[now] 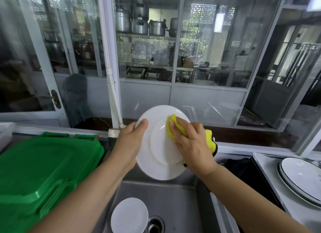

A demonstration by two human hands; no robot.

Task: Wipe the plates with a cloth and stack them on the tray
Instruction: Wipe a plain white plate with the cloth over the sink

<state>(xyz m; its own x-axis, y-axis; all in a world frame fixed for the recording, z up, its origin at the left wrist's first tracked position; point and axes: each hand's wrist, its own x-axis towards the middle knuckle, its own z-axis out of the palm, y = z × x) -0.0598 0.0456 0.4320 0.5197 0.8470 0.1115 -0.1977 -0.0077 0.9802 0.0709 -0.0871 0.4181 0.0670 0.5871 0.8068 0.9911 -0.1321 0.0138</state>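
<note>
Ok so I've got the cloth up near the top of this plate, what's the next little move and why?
Probably sweep the yellow cloth down across the white plate toward its lower rim. Your right hand presses the cloth near the upper right, so the lower part looks not yet covered. Your left hand grips the left rim, holding the plate tilted over the sink, so it seems steady enough.

I see white plate [156, 156] tilted above sink, yellow cloth [171, 127] on its face. Small white plate [129, 215] in basin. Dark-rimmed plates [302, 179] stacked on tray [264, 165], right.
</note>
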